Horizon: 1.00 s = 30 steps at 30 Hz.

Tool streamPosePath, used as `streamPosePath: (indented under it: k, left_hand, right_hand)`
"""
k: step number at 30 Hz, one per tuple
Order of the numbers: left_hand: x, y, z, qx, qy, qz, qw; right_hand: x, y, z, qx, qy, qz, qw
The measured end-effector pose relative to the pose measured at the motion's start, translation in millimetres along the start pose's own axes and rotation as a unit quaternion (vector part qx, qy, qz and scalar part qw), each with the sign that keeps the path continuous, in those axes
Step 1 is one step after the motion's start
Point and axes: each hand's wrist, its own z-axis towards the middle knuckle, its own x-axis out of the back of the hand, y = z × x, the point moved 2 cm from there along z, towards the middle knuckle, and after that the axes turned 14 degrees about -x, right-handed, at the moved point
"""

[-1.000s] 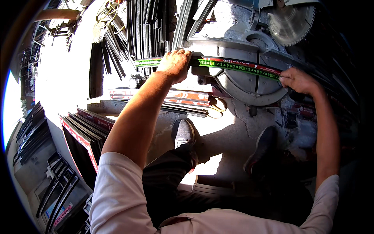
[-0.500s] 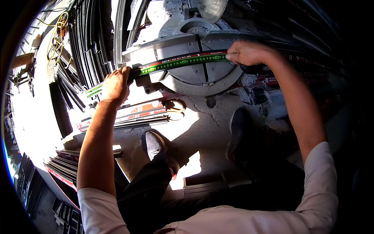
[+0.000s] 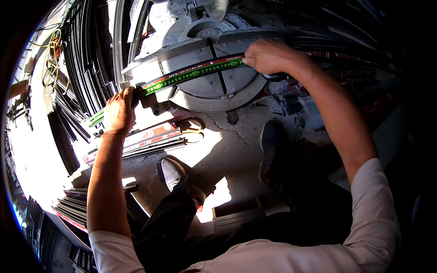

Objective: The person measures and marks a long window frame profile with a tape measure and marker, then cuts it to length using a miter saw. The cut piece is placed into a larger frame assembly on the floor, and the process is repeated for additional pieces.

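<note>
Firmly, both hands grip a long green-marked strip (image 3: 195,73): left hand (image 3: 119,111) and right hand (image 3: 269,55), across a round saw table (image 3: 214,88).

Hard sunlight is coming in from the left, blowing out the floor (image 3: 32,150) there to plain white and glaring off the concrete patch (image 3: 218,195) between the shoes. The right side is sinking into deep shadow, with detail almost lost. The forearms are casting sharp dark shadows. The fisheye lens is bending straight edges toward the rim, and a black vignette with a thin blue fringe is ringing the frame. The centre, around the tape (image 3: 195,73), is staying fairly sharp; the edges are smearing.
</note>
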Motion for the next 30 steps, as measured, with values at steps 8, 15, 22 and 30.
streamPosePath:
  k: [8, 15, 22, 30]
  left_hand:
    - [-2.3, 1.2, 0.0, 0.000, -0.006, 0.004, 1.000]
    - [-3.5, 1.1, -0.9, 0.000, 0.004, 0.005, 1.000]
    - [-7.6, -0.7, -3.0, -0.006, 0.017, 0.017, 1.000]
    - [-7.2, 1.4, -3.6, -0.015, 0.022, 0.025, 0.999]
  right_hand:
    - [2.3, -0.9, -3.1, -0.003, -0.004, -0.015, 1.000]
    - [-0.4, 0.1, -0.5, 0.001, -0.005, -0.010, 1.000]
    - [-1.2, -0.1, 0.7, 0.004, -0.002, -0.025, 1.000]
    - [1.0, -2.0, -0.2, -0.011, -0.011, -0.027, 1.000]
